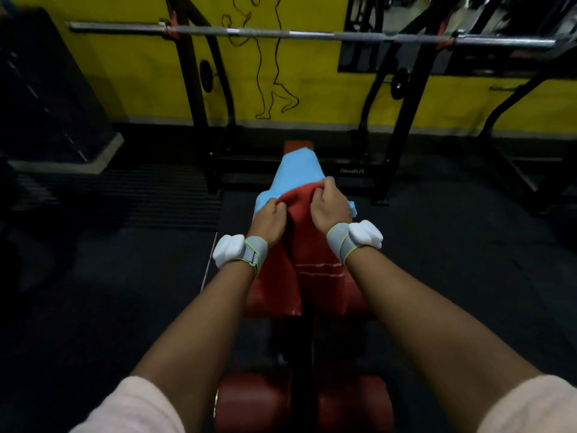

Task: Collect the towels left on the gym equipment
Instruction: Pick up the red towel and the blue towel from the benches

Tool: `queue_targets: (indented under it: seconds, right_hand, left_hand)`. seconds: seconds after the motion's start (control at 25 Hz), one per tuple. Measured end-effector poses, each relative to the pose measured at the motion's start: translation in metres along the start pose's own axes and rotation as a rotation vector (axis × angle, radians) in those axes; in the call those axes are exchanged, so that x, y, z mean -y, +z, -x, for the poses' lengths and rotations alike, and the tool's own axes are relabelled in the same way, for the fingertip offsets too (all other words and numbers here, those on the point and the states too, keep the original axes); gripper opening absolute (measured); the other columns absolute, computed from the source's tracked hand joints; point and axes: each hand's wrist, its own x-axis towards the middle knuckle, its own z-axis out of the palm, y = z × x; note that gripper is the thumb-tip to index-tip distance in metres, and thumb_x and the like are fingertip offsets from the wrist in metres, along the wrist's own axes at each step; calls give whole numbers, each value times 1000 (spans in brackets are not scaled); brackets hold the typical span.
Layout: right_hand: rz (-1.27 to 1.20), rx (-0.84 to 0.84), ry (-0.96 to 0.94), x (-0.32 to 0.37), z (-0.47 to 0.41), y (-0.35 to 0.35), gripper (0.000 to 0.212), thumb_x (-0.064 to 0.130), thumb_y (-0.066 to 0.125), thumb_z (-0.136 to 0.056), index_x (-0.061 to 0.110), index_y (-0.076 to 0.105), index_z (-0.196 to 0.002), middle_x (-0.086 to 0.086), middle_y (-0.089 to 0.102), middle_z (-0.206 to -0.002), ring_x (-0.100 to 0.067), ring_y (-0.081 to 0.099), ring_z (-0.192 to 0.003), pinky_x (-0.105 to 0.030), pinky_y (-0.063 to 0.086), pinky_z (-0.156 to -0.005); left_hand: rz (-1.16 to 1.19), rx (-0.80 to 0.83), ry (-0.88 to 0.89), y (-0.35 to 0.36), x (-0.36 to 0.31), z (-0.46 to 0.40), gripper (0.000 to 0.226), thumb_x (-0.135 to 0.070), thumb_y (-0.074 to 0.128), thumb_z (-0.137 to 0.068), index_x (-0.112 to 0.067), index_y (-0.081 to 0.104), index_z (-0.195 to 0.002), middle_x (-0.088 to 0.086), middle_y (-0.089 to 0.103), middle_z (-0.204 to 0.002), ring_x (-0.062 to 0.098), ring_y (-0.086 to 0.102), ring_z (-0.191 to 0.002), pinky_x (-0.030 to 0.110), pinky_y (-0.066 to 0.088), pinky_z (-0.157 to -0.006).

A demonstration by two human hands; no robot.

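A red towel [315,260] with pale stripes lies along the red weight bench [271,295] in front of me. Its far edge is bunched up, and both hands grip it there. My left hand [270,218] pinches the left part of that edge. My right hand [329,204] holds the right part. A light blue towel [295,173] lies farther along the bench, partly under the red towel's lifted edge. A small blue corner shows beside my right wrist.
A barbell [312,34] rests on the black rack [406,114] above the bench's far end. Red roller pads [249,401] sit close below me. A yellow wall [312,73] stands behind. Dark rubber floor [125,276] spreads on both sides.
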Motion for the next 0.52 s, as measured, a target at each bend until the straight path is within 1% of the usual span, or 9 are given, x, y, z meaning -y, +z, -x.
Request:
queue_targets:
  seconds: [0.12, 0.16, 0.24, 0.28, 0.36, 0.4, 0.44, 0.48, 0.52]
  right_hand:
    - [-104, -87, 20, 43, 32, -15, 31, 26, 39, -94, 4, 61, -89, -23, 63, -100, -38, 54, -92, -34, 34, -72]
    - [-106, -110, 28, 50, 41, -19, 34, 29, 42, -92, 3, 62, -83, -22, 63, -93, -37, 52, -85, -31, 33, -68]
    - [-111, -128, 25, 55, 54, -24, 37, 32, 48, -89, 3, 59, -69, -17, 56, -75, -32, 46, -74, -29, 32, -66]
    - [-140, -107, 19, 55, 62, -27, 39, 33, 50, -88, 5, 54, -61, -13, 52, -68, -29, 47, -72, -28, 32, -65]
    - [-378, 11, -19, 49, 72, -27, 37, 30, 57, -86, 12, 49, -54, -1, 50, -55, -19, 50, -63, -27, 35, -60]
    - [-552, 115, -37, 45, 76, -25, 27, 26, 61, -84, 15, 54, -60, 5, 54, -53, -13, 53, -60, -24, 41, -58]
    - [-661, 238, -55, 42, 86, -24, 11, 22, 65, -80, 17, 62, -71, 7, 62, -60, -9, 58, -61, -23, 48, -61]
    - [-668, 337, -69, 38, 91, -21, 8, 21, 70, -78, 19, 66, -84, 4, 68, -72, -11, 64, -69, -26, 54, -68]
    - [-558, 394, -95, 37, 95, -20, 20, 23, 73, -77, 18, 67, -95, 0, 69, -84, -15, 65, -78, -31, 56, -77]
  left_hand:
    - [205, 220, 10, -35, -15, 34, 43, -49, 58, -58, -22, 60, -91, 8, 63, -99, 21, 58, -94, 35, 45, -90]
    - [256, 332, -7, -42, -16, 45, 38, -43, 61, -53, -23, 61, -85, 7, 65, -91, 22, 60, -86, 35, 48, -88]
    - [281, 490, 8, -53, -16, 63, 13, -25, 64, -63, -19, 65, -74, 5, 68, -72, 18, 63, -67, 31, 51, -76]
    - [253, 488, 51, -58, -17, 70, 3, -17, 64, -72, -15, 66, -70, 3, 68, -64, 15, 62, -59, 29, 51, -71]
    - [317, 354, 136, -66, -21, 74, 21, -1, 56, -86, -12, 65, -71, -4, 67, -56, 8, 61, -51, 25, 50, -65]
    - [420, 261, 157, -71, -23, 75, 26, 3, 51, -89, -13, 63, -73, -7, 66, -52, 4, 60, -47, 21, 50, -61]
    - [505, 163, 168, -79, -25, 79, 28, 5, 48, -90, -14, 61, -75, -8, 65, -48, 1, 59, -43, 17, 49, -56]
    - [595, 88, 183, -89, -26, 81, 30, 6, 46, -90, -16, 60, -76, -9, 64, -46, 0, 58, -41, 14, 48, -51]
    - [671, 47, 213, -97, -27, 84, 31, 7, 45, -91, -17, 59, -77, -10, 64, -47, 0, 58, -41, 13, 47, -48]
